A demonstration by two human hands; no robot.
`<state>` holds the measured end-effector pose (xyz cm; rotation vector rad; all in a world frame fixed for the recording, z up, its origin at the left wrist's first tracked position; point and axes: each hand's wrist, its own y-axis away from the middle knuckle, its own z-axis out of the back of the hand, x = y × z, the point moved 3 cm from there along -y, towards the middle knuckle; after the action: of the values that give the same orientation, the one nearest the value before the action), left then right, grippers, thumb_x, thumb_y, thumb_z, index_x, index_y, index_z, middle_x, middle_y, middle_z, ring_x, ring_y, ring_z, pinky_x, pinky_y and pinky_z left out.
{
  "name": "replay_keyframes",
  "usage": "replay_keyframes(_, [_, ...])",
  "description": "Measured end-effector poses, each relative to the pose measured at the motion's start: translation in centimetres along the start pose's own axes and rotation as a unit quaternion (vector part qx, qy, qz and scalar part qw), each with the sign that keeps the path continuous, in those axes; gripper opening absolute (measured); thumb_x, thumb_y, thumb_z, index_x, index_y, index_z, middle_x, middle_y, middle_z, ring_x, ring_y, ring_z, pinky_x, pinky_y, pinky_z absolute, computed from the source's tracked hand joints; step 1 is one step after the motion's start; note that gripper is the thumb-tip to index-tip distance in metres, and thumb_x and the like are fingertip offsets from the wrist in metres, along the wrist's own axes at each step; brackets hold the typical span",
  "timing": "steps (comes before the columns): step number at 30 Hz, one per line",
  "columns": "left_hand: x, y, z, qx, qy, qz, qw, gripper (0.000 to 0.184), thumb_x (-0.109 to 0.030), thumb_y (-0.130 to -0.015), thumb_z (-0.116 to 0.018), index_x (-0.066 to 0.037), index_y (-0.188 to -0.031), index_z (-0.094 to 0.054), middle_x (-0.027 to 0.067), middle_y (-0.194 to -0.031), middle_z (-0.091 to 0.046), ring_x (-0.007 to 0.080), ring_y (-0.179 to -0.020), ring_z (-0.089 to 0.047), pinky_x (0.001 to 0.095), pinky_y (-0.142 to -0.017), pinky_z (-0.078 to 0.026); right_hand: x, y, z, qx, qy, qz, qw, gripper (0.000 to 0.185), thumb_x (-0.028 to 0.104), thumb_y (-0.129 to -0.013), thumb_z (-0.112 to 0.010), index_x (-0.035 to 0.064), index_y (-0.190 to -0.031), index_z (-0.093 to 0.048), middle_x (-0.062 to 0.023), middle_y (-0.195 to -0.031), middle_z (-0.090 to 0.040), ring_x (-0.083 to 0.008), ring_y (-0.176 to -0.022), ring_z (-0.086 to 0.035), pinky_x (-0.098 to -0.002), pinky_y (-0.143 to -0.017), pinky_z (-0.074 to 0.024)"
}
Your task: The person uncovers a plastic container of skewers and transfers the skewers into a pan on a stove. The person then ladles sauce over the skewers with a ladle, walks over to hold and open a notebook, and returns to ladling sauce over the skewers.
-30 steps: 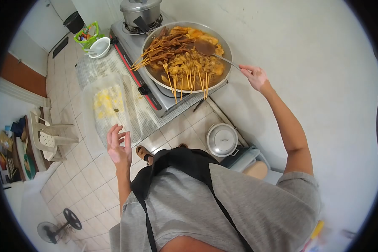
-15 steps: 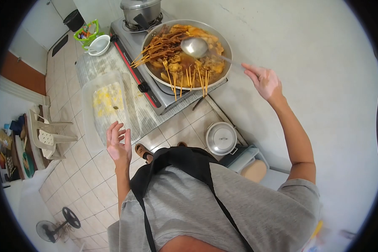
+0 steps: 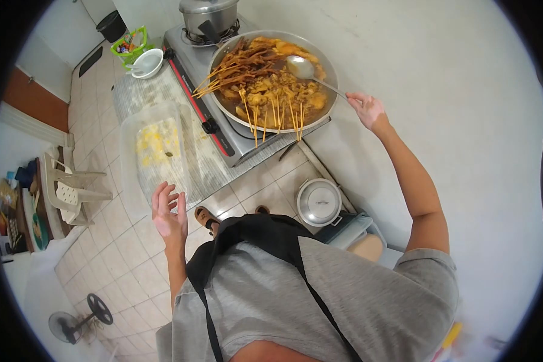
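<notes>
Upper center: ladle, bowl over the stew in the pan, handle end pinched between your right hand's fingers. Center-left: your left hand, fingers loosely spread, holds nothing, near the plastic container.

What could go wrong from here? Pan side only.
1. The right hand holds the ladle inside a wide, well-filled pan; a quick stroke could slop sauce over the rim.
2. Several skewers poke out past the near rim, so a bump might flip them out.
3. The left hand is off the pan, so a hard push may shift it on the stove.
</notes>
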<state>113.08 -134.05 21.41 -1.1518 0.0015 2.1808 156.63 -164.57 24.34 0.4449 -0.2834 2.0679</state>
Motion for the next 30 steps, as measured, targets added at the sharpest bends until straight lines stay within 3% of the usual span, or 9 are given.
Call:
replay_keyframes(6, [-0.1,-0.2,-0.5,0.007,-0.008,-0.004,1.0,0.023,-0.007,-0.083,-0.069,-0.005,-0.105,-0.063,0.0114,-0.12,-0.058,0.0173,-0.082,-0.066,0.0285,-0.069,-0.054,-0.7,-0.2,-1.5,0.001,-0.006,0.055,0.998,0.03,0.028,-0.093,-0.053,0.0106,-0.114,-0.065,-0.0157,-0.102,-0.068,-0.0343,-0.094,-0.064,-0.0387,-0.086,-0.05])
replay_keyframes(13, [-0.7,-0.3,-0.6,0.006,-0.013,-0.022,1.0,0.023,-0.006,-0.083,-0.069,-0.004,-0.105,-0.063,0.0114,-0.12,-0.058,0.0176,-0.082,-0.066,0.0288,-0.069,-0.054,-1.2,-0.2,-0.9,0.008,-0.04,0.014,0.999,0.033,0.035,-0.093,-0.053,0.0134,-0.115,-0.066,-0.0175,-0.104,-0.067,-0.0343,-0.097,-0.063,-0.0385,-0.087,-0.0495])
replay_keyframes(22, [-0.5,-0.3,-0.6,0.014,-0.011,-0.013,1.0,0.022,-0.007,-0.083,-0.069,-0.005,-0.104,-0.064,0.0113,-0.12,-0.058,0.0177,-0.082,-0.066,0.0291,-0.069,-0.054,2.7,4.3,3.2,0.027,-0.047,-0.007,0.999,0.034,0.038,-0.092,-0.055,0.0159,-0.116,-0.067,-0.0162,-0.099,-0.069,-0.03,-0.093,-0.065,-0.0354,-0.082,-0.0492])
replay_keyframes(28, [-0.5,-0.5,-0.8,0.022,-0.015,-0.027,0.999,0.022,-0.008,-0.083,-0.068,-0.005,-0.104,-0.064,0.0118,-0.12,-0.058,0.0177,-0.081,-0.066,0.0291,-0.069,-0.054,5.9,7.1,4.2,0.039,-0.055,0.044,0.997,0.032,0.037,-0.091,-0.057,0.0175,-0.115,-0.067,-0.0143,-0.095,-0.07,-0.0295,-0.087,-0.066,-0.0373,-0.079,-0.0503])
replay_keyframes(30, [-0.4,-0.5,-0.8,0.022,-0.011,-0.031,0.999,0.022,-0.008,-0.083,-0.069,-0.005,-0.104,-0.064,0.012,-0.119,-0.058,0.0177,-0.081,-0.066,0.0291,-0.069,-0.053,7.8,7.9,5.1,-0.002,0.028,0.05,0.998,0.03,0.036,-0.092,-0.056,0.0203,-0.114,-0.067,-0.014,-0.095,-0.069,-0.0307,-0.088,-0.065,-0.0386,-0.079,-0.0505])
